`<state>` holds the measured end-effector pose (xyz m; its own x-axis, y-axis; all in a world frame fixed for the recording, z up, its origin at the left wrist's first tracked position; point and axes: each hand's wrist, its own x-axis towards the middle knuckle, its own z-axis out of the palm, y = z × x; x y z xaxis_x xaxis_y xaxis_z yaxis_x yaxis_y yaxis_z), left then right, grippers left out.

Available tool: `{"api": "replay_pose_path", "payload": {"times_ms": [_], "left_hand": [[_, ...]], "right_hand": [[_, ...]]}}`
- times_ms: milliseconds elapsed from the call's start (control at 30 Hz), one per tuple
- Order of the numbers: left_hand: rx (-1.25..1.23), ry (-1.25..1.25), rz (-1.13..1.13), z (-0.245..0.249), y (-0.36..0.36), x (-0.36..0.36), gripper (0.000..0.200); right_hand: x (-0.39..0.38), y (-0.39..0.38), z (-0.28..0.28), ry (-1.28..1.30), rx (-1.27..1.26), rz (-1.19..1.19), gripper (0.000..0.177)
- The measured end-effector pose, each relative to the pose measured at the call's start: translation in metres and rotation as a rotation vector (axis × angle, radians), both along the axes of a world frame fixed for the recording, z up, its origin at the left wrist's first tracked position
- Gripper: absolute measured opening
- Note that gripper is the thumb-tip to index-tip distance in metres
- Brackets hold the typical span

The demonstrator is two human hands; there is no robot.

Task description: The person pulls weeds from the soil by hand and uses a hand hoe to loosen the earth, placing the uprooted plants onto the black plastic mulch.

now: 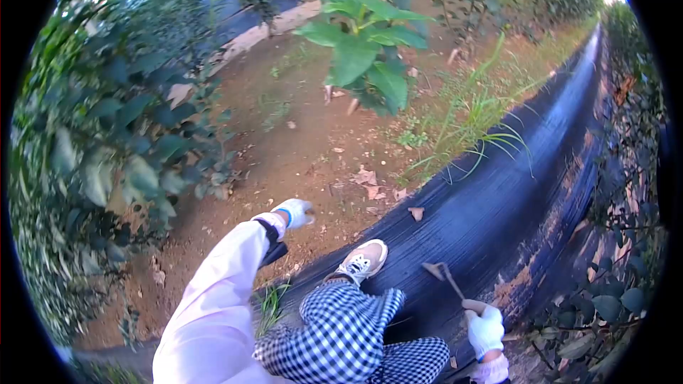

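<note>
My left hand, in a white glove with a blue cuff, is over the brown soil at the end of my outstretched arm. Its fingers are blurred, and whether they hold anything cannot be made out. At the lower right my right hand, also in a white glove, is closed around the handle of a small hoe. The hoe's metal head is over the black plastic sheet. A tuft of grass stands beside my left forearm, near the sheet's edge.
My shoe rests at the sheet's edge. Long grass leans over the sheet farther up. A broad-leaved plant stands in the soil ahead. Dense bushes line the left, with more foliage at the right. Dry leaves lie about.
</note>
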<state>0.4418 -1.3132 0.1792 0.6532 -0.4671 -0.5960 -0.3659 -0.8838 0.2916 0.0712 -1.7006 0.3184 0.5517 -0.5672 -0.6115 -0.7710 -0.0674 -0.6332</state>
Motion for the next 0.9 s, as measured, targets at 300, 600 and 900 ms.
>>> {"api": "replay_pose_path", "payload": {"times_ms": [300, 600, 900], "left_hand": [[0.032, -0.332, 0.656, -0.138, -0.055, 0.120, 0.050], [-0.109, -0.459, 0.418, -0.211, -0.054, 0.196, 0.021], [-0.455, -0.428, -0.056, -0.165, -0.130, 0.170, 0.029]], "right_hand": [[0.022, -0.066, -0.036, 0.107, -0.138, -0.303, 0.018], [0.054, -0.069, -0.027, 0.198, -0.152, -0.414, 0.020], [0.073, -0.085, -0.025, 0.239, -0.142, -0.480, 0.020]]}}
